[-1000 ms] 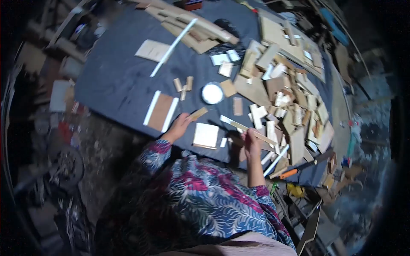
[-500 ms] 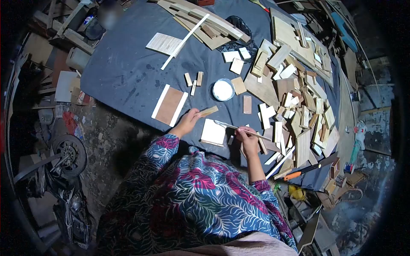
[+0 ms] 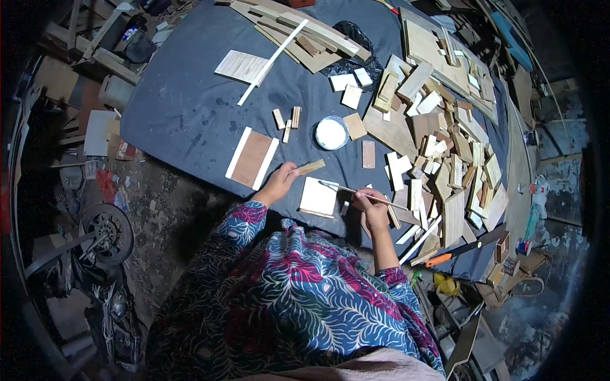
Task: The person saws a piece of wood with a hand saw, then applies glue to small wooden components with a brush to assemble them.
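Note:
A small wood strip (image 3: 311, 167) is held in my left hand (image 3: 280, 182), its fingers closed on the near end. My right hand (image 3: 371, 207) pinches a thin brush (image 3: 356, 191), whose tip lies over the upper edge of a white square block (image 3: 317, 197). Beyond the hands stands an open tub of white paste (image 3: 332, 133). To the left lies a brown panel with white side strips (image 3: 252, 158). Several short wood pieces (image 3: 287, 126) sit between panel and tub.
A large heap of wood offcuts (image 3: 452, 159) covers the right of the dark cloth-covered table (image 3: 184, 95). An orange-handled saw (image 3: 438, 260) lies at the near right edge. Long boards (image 3: 305, 32) and a black plastic bag (image 3: 356, 38) are at the back. A motorbike wheel (image 3: 107, 233) stands lower left.
The brush in my right hand has tilted slightly, its rear end a little lower and farther right. My left hand and the wood strip have hardly moved.

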Demonstrator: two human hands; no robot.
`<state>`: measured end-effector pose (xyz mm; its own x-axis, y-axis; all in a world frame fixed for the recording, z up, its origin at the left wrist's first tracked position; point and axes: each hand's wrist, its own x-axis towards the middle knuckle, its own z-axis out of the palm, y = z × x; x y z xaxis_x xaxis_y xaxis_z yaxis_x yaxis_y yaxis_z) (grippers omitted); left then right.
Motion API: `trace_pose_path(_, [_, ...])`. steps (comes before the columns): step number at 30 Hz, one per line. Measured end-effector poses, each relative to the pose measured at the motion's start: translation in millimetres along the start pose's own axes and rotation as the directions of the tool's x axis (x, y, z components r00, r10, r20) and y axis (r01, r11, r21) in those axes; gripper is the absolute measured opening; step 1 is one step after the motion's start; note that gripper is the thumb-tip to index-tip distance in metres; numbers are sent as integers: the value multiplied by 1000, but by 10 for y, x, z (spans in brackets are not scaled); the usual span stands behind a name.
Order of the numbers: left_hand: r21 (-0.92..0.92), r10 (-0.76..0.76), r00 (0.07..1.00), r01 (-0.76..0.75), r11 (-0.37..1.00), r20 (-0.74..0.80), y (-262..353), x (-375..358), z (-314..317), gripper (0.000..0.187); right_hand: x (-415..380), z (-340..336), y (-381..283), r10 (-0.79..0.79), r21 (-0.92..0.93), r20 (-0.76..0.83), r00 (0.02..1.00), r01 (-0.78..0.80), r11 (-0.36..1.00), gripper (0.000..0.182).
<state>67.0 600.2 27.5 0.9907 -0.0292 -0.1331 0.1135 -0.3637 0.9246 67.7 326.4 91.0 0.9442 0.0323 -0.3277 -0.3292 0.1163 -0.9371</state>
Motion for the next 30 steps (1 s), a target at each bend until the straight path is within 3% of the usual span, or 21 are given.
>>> trace_pose_path(3, [-4,-31,999,31,1000,40,38,2,-17,25,70,168,-43,-38,-231,75,996,55,971,10])
trace_pose_path(7, [16,-18,1000,18,1000,24,20,13,-12,25,113,109,-10,-37,-252,84,996,57,966,9])
trace_pose_path(9, [1,-18,999,18,1000,29,17,10,-8,25,61,19,-54,-5,-42,43,999,7,999,6])
trace_pose_path(16, [-20,-18,1000,18,1000,24,31,3,0,23,124,127,74,-64,37,52,997,62,997,4])
trace_pose_path(17, [-22,-13,1000,14,1000,24,8,7,8,23,107,46,80,38,40,27,999,-39,998,3])
trace_pose_path(18, [-25,-9,1000,10,1000,23,6,7,8,23,92,-41,126,38,41,28,999,-39,998,3])
trace_pose_path(21, [-1,-21,1000,21,1000,13,18,-4,14,24,78,-196,193,-18,277,21,1000,11,961,4])
trace_pose_path(25, [-7,-11,999,12,1000,38,17,8,1,24,123,-21,233,13,281,99,995,-40,959,4])
trace_pose_path(30, [-18,-29,999,30,999,21,17,16,13,24,105,-134,319,51,280,12,999,-52,959,6])
